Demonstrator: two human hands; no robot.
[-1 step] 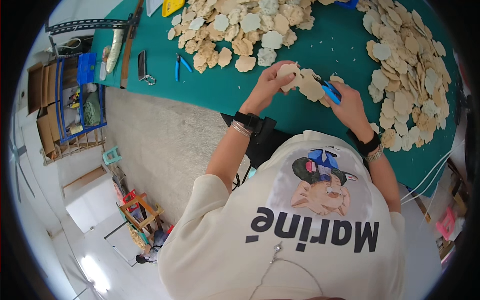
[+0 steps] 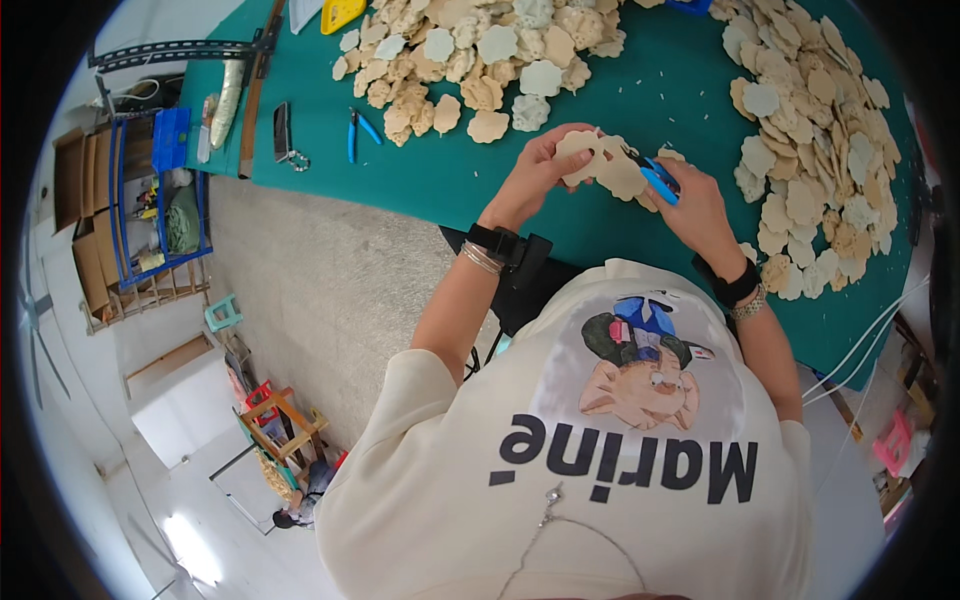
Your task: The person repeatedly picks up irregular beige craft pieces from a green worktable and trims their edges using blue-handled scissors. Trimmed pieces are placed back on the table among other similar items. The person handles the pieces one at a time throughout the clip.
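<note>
My left hand [image 2: 533, 178] pinches a flat beige scalloped piece [image 2: 574, 152] between thumb and fingers over the near part of the table. Adjoining it on the right is a second scalloped piece [image 2: 622, 177]; I cannot tell whether they are joined. My right hand [image 2: 697, 212] is wrapped round the blue handles of a pair of nippers [image 2: 661, 186]. The dark jaws point left, at the right edge of the second piece. Partly hidden beside the right hand, another beige piece [image 2: 672, 154] shows. Whether the jaws touch anything is too small to tell.
Heaps of beige and whitish scalloped pieces lie at the back [image 2: 480, 60] and right [image 2: 800, 150] of the green table [image 2: 420, 180]. Another blue-handled tool [image 2: 362, 132], a phone [image 2: 281, 130] with a beaded strap and a yellow tray [image 2: 342, 13] lie on the left. Small white scraps are scattered about.
</note>
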